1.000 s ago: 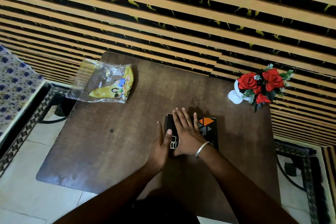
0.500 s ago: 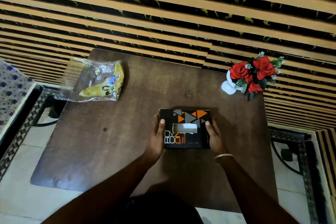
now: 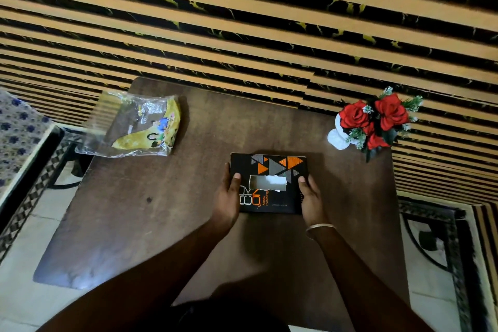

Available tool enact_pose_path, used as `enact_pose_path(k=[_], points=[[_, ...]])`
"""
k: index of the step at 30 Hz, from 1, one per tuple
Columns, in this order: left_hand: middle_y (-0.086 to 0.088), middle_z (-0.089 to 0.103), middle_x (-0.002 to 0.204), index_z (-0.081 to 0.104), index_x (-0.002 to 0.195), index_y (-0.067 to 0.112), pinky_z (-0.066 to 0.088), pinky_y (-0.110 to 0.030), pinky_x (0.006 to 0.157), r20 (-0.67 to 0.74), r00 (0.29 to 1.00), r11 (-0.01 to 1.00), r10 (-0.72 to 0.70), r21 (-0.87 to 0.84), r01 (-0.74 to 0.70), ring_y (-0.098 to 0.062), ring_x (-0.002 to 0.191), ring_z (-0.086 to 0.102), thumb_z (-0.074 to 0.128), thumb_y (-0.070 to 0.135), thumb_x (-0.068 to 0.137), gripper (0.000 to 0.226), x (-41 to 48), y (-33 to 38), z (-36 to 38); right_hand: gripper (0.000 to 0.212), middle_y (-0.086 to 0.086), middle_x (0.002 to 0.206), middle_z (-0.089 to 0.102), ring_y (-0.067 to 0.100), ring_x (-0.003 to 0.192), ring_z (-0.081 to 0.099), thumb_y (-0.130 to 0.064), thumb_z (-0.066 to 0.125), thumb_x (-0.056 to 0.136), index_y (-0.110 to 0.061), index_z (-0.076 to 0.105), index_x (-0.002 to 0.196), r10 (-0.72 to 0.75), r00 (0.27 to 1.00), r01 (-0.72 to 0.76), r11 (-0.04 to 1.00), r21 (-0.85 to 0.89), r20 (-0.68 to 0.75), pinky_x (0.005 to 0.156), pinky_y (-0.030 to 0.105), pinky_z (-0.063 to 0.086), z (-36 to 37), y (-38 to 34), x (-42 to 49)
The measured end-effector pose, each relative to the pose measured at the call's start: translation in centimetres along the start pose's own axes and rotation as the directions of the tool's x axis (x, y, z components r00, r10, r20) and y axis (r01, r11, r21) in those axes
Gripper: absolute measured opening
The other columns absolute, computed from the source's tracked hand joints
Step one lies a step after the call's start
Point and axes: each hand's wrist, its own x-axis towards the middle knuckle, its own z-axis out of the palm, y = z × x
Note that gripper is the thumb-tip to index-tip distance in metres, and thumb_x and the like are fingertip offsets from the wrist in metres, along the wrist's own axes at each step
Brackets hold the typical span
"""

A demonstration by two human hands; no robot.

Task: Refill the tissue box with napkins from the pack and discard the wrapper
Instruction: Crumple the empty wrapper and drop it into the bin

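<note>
A black tissue box [image 3: 280, 167] with orange and grey triangles lies flat in the middle of the dark wooden table [image 3: 188, 210]. White napkin shows through its rectangular top slot. My left hand [image 3: 228, 197] grips the box's left side with the thumb on top. My right hand [image 3: 311, 198], with a bangle on the wrist, grips the right side the same way. The clear and yellow plastic wrapper [image 3: 134, 127] lies crumpled and flat at the table's far left corner, apart from both hands.
A white vase of red artificial roses [image 3: 374, 121] stands at the table's far right corner. A striped orange and black wall runs behind the table. A patterned cushion [image 3: 16, 137] and metal frame sit at the left, another frame at the right.
My right hand lifted off the top of the box and moved to its right side. Both hands now hold the box by its sides, and the slot is uncovered.
</note>
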Motion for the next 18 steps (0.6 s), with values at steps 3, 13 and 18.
enact_pose_path(k=[3, 13, 18], points=[[-0.008, 0.060, 0.137, 0.037, 0.150, 0.024, 0.051, -0.050, 0.103, 0.003, 0.997, 0.997, 0.071, -0.041, -0.071, -0.025, 0.120, 0.063, 0.042, 0.043, 0.103, 0.051, 2.0, 4.4, 0.4, 0.055, 0.009, 0.152, 0.039, 0.022, 0.139, 0.039, -0.028, 0.051, 0.099, -0.009, 0.034, 0.148, -0.053, 0.998, 0.054, 0.998, 0.021, -0.014, 0.113, 0.030, 0.031, 1.4, -3.0, 2.7], [-0.010, 0.064, 0.115, 0.042, 0.143, 0.015, 0.059, -0.022, 0.055, 0.024, 0.992, 0.989, 0.121, -0.085, -0.118, -0.015, 0.080, 0.067, 0.035, 0.019, 0.107, 0.036, 12.5, 13.6, 1.0, 0.046, 0.007, 0.139, 0.049, 0.024, 0.126, 0.048, -0.018, 0.046, 0.102, -0.004, 0.038, 0.145, -0.113, 0.994, 0.112, 0.993, 0.040, 0.001, 0.100, 0.017, 0.045, 6.1, -11.9, 11.8], [-0.004, 0.066, 0.101, 0.044, 0.141, 0.015, 0.059, -0.028, 0.061, 0.040, 0.997, 0.996, 0.059, -0.074, -0.056, -0.018, 0.080, 0.067, 0.036, 0.021, 0.107, 0.035, 16.1, 14.8, 0.7, 0.056, 0.010, 0.139, 0.051, 0.025, 0.128, 0.050, -0.033, 0.054, 0.097, -0.007, 0.041, 0.145, -0.093, 0.996, 0.093, 0.995, 0.032, -0.015, 0.115, 0.038, 0.034, 8.2, -12.2, 15.1]])
